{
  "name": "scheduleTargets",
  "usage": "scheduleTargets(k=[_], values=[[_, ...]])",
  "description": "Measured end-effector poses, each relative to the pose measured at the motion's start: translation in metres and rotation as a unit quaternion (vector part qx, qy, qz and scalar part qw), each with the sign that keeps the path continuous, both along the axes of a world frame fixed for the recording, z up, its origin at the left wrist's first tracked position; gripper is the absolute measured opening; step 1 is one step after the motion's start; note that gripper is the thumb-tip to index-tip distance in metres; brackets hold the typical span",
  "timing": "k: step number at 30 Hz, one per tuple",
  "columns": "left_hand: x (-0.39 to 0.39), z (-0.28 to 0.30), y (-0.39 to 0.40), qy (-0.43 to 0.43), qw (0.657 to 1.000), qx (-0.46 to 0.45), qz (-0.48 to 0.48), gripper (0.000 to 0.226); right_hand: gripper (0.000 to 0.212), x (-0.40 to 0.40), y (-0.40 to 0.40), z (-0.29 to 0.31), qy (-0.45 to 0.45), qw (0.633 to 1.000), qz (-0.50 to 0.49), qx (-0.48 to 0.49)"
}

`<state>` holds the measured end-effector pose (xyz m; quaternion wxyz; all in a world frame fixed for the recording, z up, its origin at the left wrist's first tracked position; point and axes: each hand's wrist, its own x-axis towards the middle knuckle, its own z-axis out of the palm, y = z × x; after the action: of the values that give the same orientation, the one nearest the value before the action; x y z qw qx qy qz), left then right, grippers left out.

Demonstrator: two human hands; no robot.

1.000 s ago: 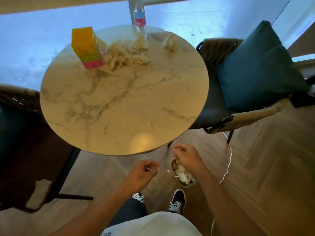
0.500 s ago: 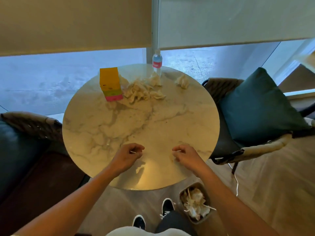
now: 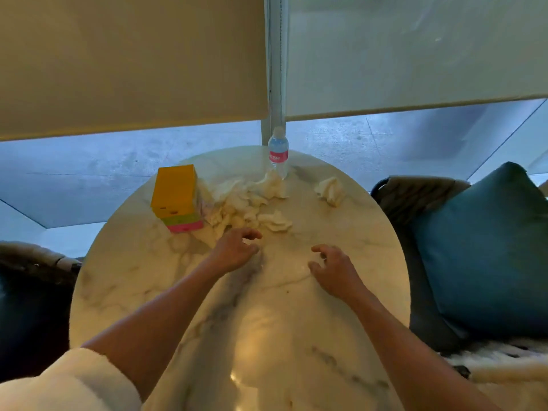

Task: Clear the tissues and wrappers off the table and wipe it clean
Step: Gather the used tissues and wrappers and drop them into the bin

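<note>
Both hands, left (image 3: 237, 250) and right (image 3: 332, 268), hover empty with loosely curled fingers over the marble counter (image 3: 296, 336). Crumpled tissues (image 3: 243, 206) lie just beyond (likely feather-light, soft); scoop the pile from its edges.

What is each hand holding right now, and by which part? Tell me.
Nothing. The left hand and right hand hover over the table with fingers loosely curled, short of the tissue pile.

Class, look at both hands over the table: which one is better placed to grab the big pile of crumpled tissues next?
Probably the left hand: its fingers nearly reach the tissue pile; the right hand sits farther away.
</note>
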<state>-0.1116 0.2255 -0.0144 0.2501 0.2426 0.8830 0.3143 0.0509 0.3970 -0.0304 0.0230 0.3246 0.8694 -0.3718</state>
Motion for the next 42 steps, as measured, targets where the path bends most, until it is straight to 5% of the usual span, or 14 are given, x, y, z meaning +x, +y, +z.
scheduleTargets(k=[13, 24, 30, 42], values=[[-0.053, -0.043, 0.107, 0.091, 0.978, -0.158, -0.103, 0.039, 0.066, -0.143, 0.093, -0.023, 0.013, 0.991, 0.099, 0.087], [-0.037, -0.034, 0.093, 0.068, 0.996, -0.055, 0.011, 0.034, 0.052, -0.229, 0.080, -0.041, -0.006, 0.970, 0.185, 0.158], [-0.023, -0.025, 0.057, -0.008, 0.990, -0.017, 0.142, 0.025, 0.024, -0.219, 0.073, -0.059, -0.014, 0.967, 0.163, 0.198], [0.037, -0.016, -0.061, -0.080, 0.964, 0.085, 0.239, 0.013, 0.011, -0.104, 0.014, -0.030, 0.130, 0.991, 0.000, 0.020]])
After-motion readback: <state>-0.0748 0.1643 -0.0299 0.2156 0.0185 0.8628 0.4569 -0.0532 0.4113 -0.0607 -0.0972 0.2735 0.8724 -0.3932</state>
